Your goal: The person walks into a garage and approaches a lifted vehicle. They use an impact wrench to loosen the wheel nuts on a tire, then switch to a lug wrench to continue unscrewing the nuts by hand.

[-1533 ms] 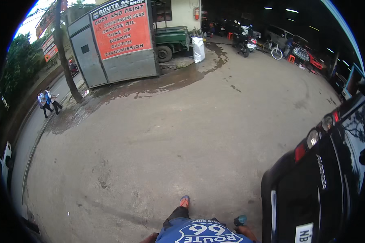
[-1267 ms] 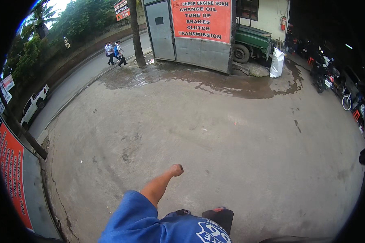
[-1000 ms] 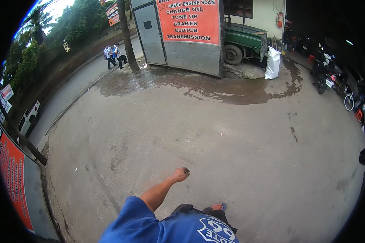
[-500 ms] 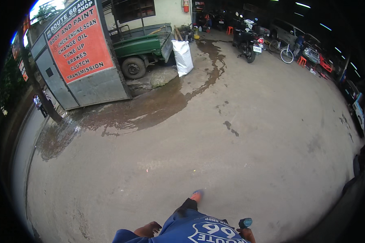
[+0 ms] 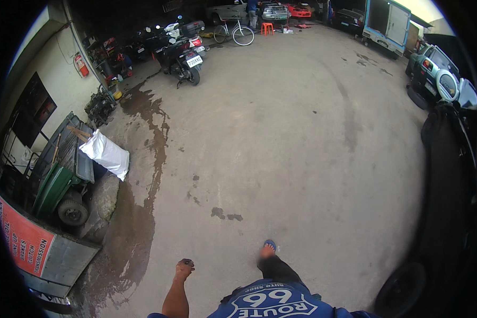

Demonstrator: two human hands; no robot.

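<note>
Concrete yard floor [image 5: 302, 148] under me, grey, stained. My left hand [image 5: 184, 267] hangs above it, holds nothing. Just left of hand: wet dark streak [image 5: 143, 175] running far ahead toward motorcycle [image 5: 183, 55]. Ahead-right of hand, near: small dark patches [image 5: 225, 214]. Right of hand: my foot in blue sandal [image 5: 267, 249] on floor. Left, well apart: white sack [image 5: 106, 153] beside green vehicle [image 5: 58, 175]. Far ahead: bicycle [image 5: 233, 33], orange stool [image 5: 266, 27]. Far right: black car [image 5: 445, 212].
</note>
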